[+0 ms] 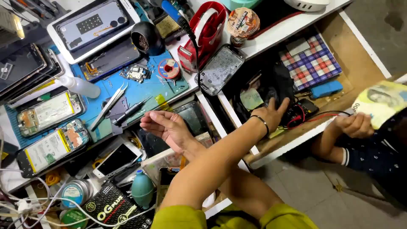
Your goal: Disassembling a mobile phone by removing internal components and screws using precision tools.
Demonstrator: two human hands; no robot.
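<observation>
Head view: your left hand point(273, 114) lies spread on the black fabric pouch point(282, 80) in the open wooden drawer point(360, 68). Your right hand point(167, 127) hovers flat and empty above the surface point(169, 87). The pouch looks light, soft and limp; pinch its bunched upper edge.

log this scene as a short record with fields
left hand: arm crossed over the other, fingers spread on black pouch in open drawer
right hand: open, empty, over bench edge
other person's hand: holds banknote
blue mat: tweezers, opened phones
</observation>
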